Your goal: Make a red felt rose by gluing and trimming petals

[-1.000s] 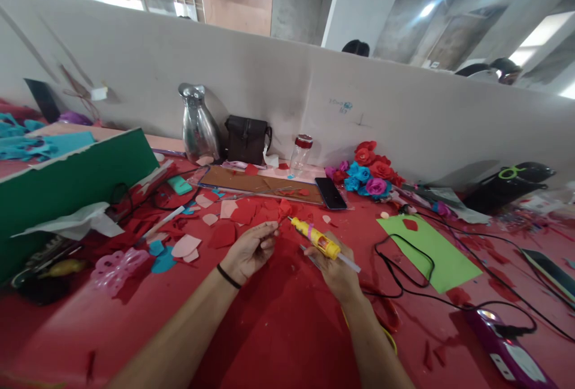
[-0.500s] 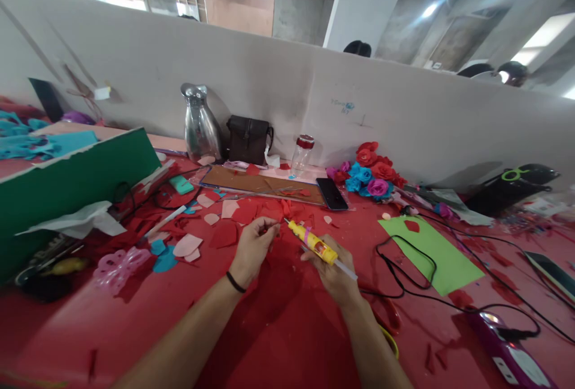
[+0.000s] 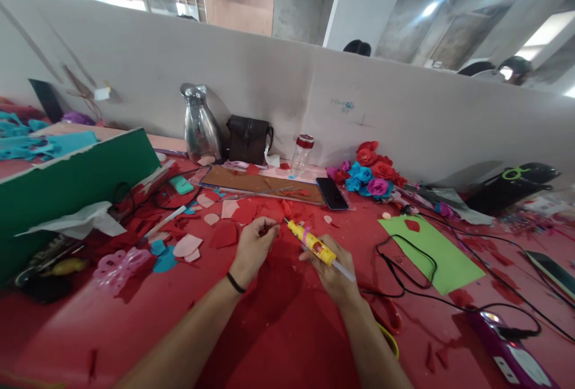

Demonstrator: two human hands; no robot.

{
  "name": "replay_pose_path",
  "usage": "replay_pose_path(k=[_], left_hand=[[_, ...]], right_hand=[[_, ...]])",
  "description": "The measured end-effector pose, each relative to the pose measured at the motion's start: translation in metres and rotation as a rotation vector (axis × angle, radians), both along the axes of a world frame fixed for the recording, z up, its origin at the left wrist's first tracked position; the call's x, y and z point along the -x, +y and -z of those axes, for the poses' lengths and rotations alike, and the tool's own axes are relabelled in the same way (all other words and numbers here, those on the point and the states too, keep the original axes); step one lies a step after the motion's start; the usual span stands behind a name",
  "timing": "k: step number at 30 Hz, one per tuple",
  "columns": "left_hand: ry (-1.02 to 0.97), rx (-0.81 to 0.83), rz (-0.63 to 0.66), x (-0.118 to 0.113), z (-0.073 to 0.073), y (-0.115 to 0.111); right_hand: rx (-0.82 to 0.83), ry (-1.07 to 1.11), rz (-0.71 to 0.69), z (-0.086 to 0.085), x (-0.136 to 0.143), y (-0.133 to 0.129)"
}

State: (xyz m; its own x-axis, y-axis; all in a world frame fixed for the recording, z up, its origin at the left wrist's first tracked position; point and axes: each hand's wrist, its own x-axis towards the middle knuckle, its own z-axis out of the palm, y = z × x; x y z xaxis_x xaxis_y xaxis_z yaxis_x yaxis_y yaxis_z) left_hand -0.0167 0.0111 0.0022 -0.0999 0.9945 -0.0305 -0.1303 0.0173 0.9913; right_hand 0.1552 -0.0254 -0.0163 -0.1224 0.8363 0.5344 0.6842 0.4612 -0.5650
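My right hand (image 3: 336, 266) is wrapped round a yellow glue gun (image 3: 317, 248), with a translucent glue stick (image 3: 344, 270) poking out of its back end. The nozzle points left and away from me, close to the fingers of my left hand (image 3: 255, 248). Those fingers are pinched together; whatever sits between them blends with the red table and I cannot make it out. Just left of that hand lie a red paper petal (image 3: 223, 235) and pink paper pieces (image 3: 187, 246). Partly hidden by my right forearm are scissors (image 3: 389, 338) with red and yellow-green handles.
Black cables (image 3: 404, 294) cross a green paper sheet (image 3: 442, 257) towards a purple power strip (image 3: 512, 350). Paper roses (image 3: 375, 173), a phone (image 3: 332, 193), a glass jar (image 3: 300, 158), a black bag (image 3: 248, 140) and a steel jug (image 3: 200, 125) stand along the wall. A green board (image 3: 90, 191) rises at left.
Almost nothing differs. The glue gun and my right hand have shifted very slightly to the left; my left hand keeps its pinch in the same place.
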Motion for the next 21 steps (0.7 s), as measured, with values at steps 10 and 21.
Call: replay_pose_path(k=[10, 21], left_hand=[[-0.075, 0.008, -0.011, 0.001, 0.003, 0.002], [-0.418, 0.007, -0.105, 0.016, -0.001, 0.012]], right_hand=[[0.023, 0.044, 0.01, -0.003, -0.001, -0.002], [0.429, -0.576, 0.386, -0.013, -0.07, -0.009]])
